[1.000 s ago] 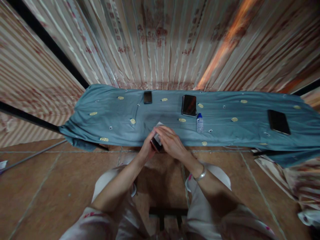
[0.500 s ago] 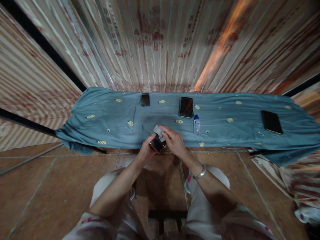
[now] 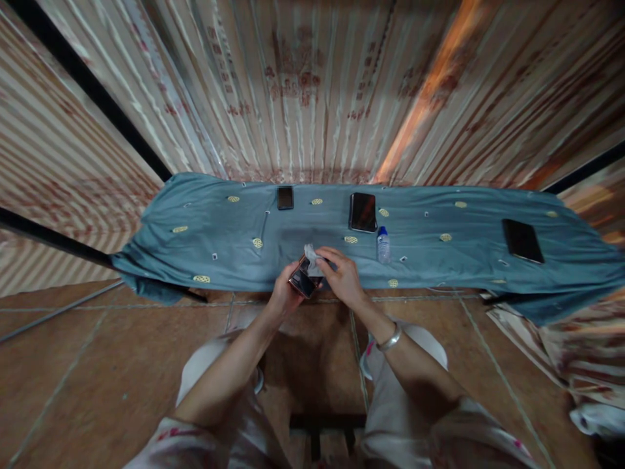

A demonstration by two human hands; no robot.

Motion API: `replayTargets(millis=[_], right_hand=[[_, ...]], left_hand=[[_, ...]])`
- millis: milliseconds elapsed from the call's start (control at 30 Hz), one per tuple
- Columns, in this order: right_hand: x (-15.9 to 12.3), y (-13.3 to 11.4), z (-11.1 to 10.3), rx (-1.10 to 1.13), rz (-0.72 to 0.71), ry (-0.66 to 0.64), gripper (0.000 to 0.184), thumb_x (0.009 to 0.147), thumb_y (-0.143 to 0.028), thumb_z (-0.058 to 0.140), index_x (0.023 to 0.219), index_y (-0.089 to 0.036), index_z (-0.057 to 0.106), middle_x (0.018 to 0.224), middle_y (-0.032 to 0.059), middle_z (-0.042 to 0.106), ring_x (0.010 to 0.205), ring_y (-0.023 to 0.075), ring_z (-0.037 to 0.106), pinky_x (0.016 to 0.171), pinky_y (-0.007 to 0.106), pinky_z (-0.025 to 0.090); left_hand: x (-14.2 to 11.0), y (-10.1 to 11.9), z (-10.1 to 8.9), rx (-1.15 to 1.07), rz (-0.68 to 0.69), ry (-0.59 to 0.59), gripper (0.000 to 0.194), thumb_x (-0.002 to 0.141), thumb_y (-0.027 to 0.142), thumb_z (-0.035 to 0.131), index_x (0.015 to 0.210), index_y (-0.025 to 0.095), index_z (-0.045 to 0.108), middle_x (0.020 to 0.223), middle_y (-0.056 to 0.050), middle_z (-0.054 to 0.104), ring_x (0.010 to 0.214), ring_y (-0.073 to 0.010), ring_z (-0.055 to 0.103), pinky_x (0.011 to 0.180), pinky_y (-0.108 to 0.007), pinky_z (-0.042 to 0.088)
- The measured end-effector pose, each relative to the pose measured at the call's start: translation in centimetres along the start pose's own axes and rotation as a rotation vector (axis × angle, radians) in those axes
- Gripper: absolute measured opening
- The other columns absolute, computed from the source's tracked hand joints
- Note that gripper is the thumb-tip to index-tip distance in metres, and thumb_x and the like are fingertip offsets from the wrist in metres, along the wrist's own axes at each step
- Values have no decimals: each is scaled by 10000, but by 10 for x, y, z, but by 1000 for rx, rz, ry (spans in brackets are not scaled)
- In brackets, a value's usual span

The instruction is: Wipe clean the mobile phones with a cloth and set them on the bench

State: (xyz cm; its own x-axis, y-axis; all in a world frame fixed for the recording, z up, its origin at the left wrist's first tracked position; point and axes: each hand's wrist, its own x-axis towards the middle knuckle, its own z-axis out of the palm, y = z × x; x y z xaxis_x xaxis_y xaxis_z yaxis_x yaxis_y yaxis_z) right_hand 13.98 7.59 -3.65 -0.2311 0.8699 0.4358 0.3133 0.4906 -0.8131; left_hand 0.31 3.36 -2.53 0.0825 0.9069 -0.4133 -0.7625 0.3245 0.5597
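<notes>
My left hand [image 3: 282,296] grips a small dark phone [image 3: 301,282] by its lower edge, just in front of the blue cloth [image 3: 195,254]. My right hand [image 3: 344,277] pinches a crumpled white wipe [image 3: 310,255] and presses it against the top of the phone's screen. Both hands hover at the near edge of the cloth-covered surface, close together and touching the phone. A silver bracelet [image 3: 390,339] sits on my right wrist.
On the cloth lie a small black phone [image 3: 285,197], a dark tablet [image 3: 363,212], a small plastic bottle [image 3: 383,244] and another dark tablet [image 3: 522,240] far right. Corrugated metal walls stand behind. A tiled floor and my knees are below.
My right hand drew back from covering the phone, so the wipe now sits at the phone's top edge and more of the screen shows. The left hand tilted the phone slightly.
</notes>
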Motion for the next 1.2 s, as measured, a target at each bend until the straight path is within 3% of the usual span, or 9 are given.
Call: replayTargets(millis=[200, 333, 500, 733, 1000, 1200], right_hand=[[2, -2, 4, 30, 16, -37, 254, 881, -298, 534, 1042, -213, 711, 1122, 83, 700, 1058, 207, 641, 953, 359, 492], [1, -3, 4, 42, 40, -67, 253, 882, -325, 530, 1008, -206, 714, 1060, 79, 721, 1003, 214, 659, 910, 354, 502], [0, -1, 5, 110, 200, -111, 268, 858, -367, 559, 1005, -211, 720, 939, 47, 745, 839, 202, 680, 777, 321, 523], [2, 15, 12, 351, 347, -106, 372, 773, -487, 626, 971, -190, 729, 865, 39, 750, 776, 198, 686, 735, 327, 545], [7, 21, 1, 360, 367, -68, 456, 753, -539, 645, 1011, -171, 726, 947, 67, 756, 832, 211, 700, 789, 356, 559], [3, 18, 5, 209, 321, -14, 376, 820, -464, 613, 1064, -197, 716, 1058, 81, 739, 1003, 263, 678, 922, 427, 511]], left_hand=[[-6, 0, 3, 17, 6, 7, 238, 838, 275, 505, 820, 121, 685, 679, -50, 701, 619, -176, 640, 729, -360, 554], [-11, 14, 5, -34, 31, 64, 308, 884, 252, 410, 889, 110, 683, 752, -61, 719, 662, -177, 655, 721, -361, 564], [-12, 22, 6, -52, 77, 58, 342, 895, 276, 387, 878, 114, 688, 771, -68, 721, 690, -190, 665, 699, -349, 563], [-7, 18, 6, 27, 138, 42, 252, 860, 266, 482, 833, 132, 694, 723, -37, 717, 649, -148, 641, 645, -256, 515], [-8, 4, 3, 122, 77, -61, 301, 857, 389, 539, 967, 152, 688, 846, -47, 741, 814, -189, 672, 743, -296, 503], [-6, -3, 2, 12, 46, -24, 307, 912, 360, 475, 1061, 165, 659, 982, -51, 731, 930, -181, 661, 865, -317, 493]])
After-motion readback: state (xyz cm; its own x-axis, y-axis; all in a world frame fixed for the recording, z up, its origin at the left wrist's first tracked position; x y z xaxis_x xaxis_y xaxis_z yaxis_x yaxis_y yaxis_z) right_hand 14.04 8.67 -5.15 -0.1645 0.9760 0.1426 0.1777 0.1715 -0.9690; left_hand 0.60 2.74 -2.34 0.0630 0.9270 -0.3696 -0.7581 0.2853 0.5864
